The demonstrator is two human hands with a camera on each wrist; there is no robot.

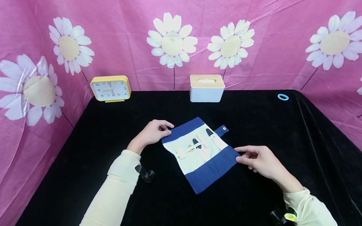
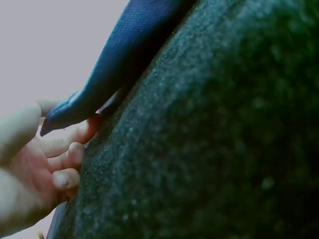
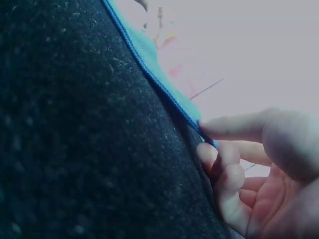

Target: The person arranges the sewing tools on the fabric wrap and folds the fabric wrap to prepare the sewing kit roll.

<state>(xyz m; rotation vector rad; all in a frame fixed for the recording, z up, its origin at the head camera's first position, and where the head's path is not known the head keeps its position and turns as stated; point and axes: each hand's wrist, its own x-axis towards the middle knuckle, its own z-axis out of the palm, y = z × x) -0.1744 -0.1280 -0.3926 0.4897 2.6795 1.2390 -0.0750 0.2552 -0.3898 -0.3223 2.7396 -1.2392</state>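
A navy fabric tool roll [image 1: 211, 171] lies unfolded at a slant on the black cloth, its cream lining facing up. Small tools [image 1: 199, 144], some with dark tips, sit under straps on the lining. A snap tab [image 1: 221, 130] sticks out at the far side. My left hand [image 1: 151, 132] pinches the roll's left corner; in the left wrist view the navy edge [image 2: 107, 64] rises between thumb and fingers. At the opposite corner my right hand [image 1: 262, 161] pinches the fabric, thumb on top of the blue edge [image 3: 167, 97] in the right wrist view.
A yellow alarm clock [image 1: 111, 88] stands at the back left of the black-covered table [image 1: 240, 211]. Behind the roll is a white tissue box [image 1: 206, 94] with a wood-look lid. A small blue ring [image 1: 283, 97] lies at the back right. Pink flowered cloth [image 1: 118, 27] hangs behind.
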